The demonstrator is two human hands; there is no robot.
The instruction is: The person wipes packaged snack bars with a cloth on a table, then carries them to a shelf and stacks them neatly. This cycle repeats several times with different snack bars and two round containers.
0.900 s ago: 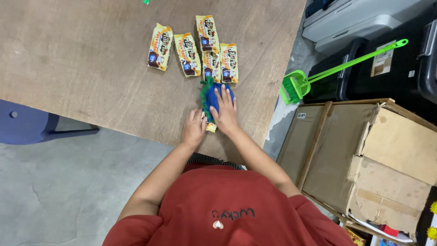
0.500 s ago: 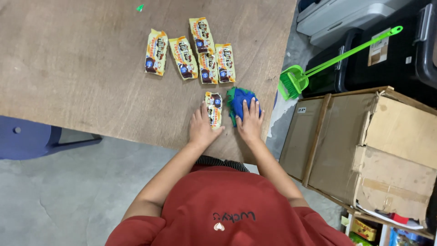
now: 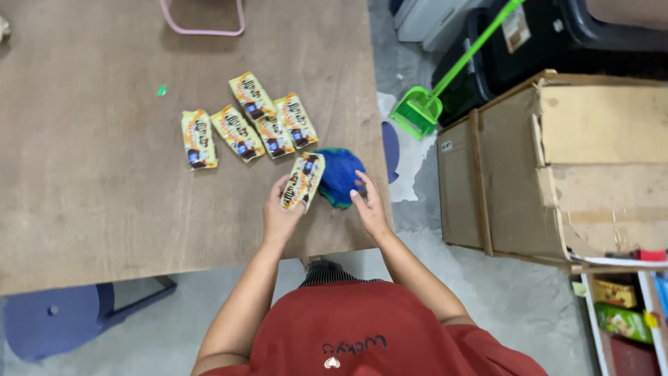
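Yellow snack packet (image 3: 302,182) is pinched upright in the left hand (image 3: 280,212), its grip closed, while the right hand (image 3: 369,209) rests open-fingered against the blue cloth (image 3: 339,175) just beside, steadying it on the table (image 3: 90,209).

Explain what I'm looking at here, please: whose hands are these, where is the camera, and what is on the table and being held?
There is no machine: a person in a red shirt works with bare hands, and the one camera sits on their head, looking straight down. The left hand holds a yellow snack packet lifted at the near part of the wooden table. The right hand rests against a blue and green cloth beside that packet. Four more yellow snack packets lie in a loose cluster further up the table. Off the table, to the right, stand a green dustpan with a long handle and a large cardboard box; a blue stool sits on the floor at lower left.
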